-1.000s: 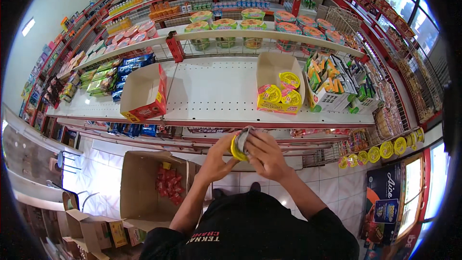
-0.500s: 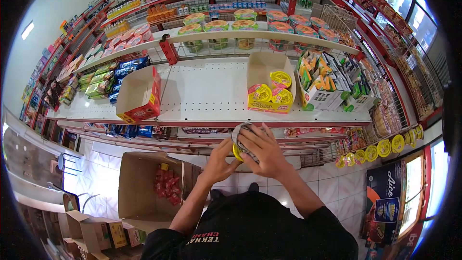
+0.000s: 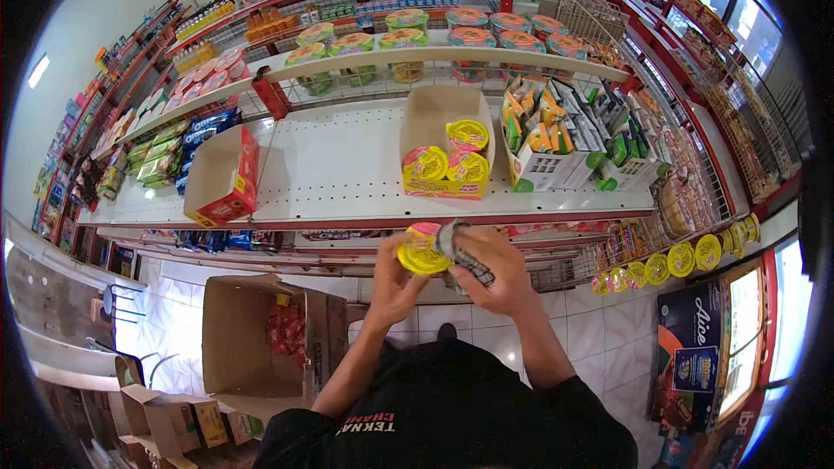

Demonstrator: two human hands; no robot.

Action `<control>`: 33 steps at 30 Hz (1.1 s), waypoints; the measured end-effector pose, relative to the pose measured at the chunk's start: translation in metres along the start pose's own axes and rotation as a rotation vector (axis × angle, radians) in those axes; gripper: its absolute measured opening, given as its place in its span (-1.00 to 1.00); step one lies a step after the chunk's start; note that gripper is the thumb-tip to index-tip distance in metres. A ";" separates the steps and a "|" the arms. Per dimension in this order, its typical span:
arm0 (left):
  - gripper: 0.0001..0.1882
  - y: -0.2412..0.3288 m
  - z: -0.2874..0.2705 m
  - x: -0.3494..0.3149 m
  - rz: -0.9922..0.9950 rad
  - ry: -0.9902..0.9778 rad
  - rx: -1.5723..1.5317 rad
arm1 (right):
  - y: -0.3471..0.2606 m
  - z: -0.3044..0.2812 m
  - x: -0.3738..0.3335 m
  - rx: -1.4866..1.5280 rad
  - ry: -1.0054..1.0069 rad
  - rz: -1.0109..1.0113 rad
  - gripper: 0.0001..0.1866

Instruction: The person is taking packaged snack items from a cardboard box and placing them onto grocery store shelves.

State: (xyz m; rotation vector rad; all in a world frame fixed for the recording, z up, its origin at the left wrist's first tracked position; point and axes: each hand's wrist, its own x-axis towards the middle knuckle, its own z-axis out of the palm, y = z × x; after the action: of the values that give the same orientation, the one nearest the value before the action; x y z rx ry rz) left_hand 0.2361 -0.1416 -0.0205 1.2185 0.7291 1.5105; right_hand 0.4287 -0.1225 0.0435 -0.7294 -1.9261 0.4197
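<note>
My left hand [image 3: 390, 288] grips a round yellow container [image 3: 423, 255] with a pink label by its left side, tilted so its flat face shows. In my right hand [image 3: 499, 267] is a bunched grey checked cloth [image 3: 474, 270], pressed against the container's right edge. Both hands are in front of the shelf edge, below its level. Behind them on the shelf stands an open display box [image 3: 441, 190] with a yellow and pink front. Several similar yellow round containers [image 3: 467, 168] sit in it.
Left on the perforated white shelf [image 3: 334, 152] is an open red box [image 3: 247, 175]. White boxes of green and orange packets [image 3: 549, 161] stand to the right. On the floor at left, a large cardboard box [image 3: 233, 339] holds red packets [image 3: 287, 330]. Yellow containers [image 3: 681, 258] hang at right.
The container has turned, so its yellow face now shows more. The cloth and my right hand have shifted to its right side. The shelf has moved left in view.
</note>
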 end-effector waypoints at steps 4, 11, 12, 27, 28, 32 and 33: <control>-0.57 -0.010 0.026 0.007 -0.061 0.149 -0.256 | -0.005 0.014 -0.012 0.388 0.279 0.394 -0.63; -0.65 -0.008 0.036 0.011 -0.233 0.358 -0.375 | 0.010 0.032 -0.019 -0.164 0.152 -0.093 -0.55; -0.66 -0.006 0.031 0.010 -0.230 0.318 -0.423 | 0.011 0.031 -0.020 -0.182 0.149 -0.114 -0.55; -0.66 0.024 -0.042 0.006 -0.188 0.206 -0.143 | 0.003 0.074 0.006 -0.115 0.104 -0.231 -0.54; -0.64 0.026 -0.048 0.005 -0.196 0.143 -0.201 | 0.001 0.077 0.006 0.157 0.097 0.083 -0.56; -0.51 0.036 -0.067 0.005 -0.200 -0.019 -0.182 | -0.007 0.091 0.018 0.509 0.092 0.506 -0.62; -0.51 0.039 -0.071 0.005 -0.187 -0.007 -0.184 | -0.010 0.093 0.021 0.504 0.090 0.507 -0.62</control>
State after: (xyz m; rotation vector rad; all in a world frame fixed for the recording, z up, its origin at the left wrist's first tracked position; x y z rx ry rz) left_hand 0.1566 -0.1384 -0.0054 0.9897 0.6639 1.3852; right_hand 0.3359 -0.1138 0.0225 -0.8688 -1.4433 1.1168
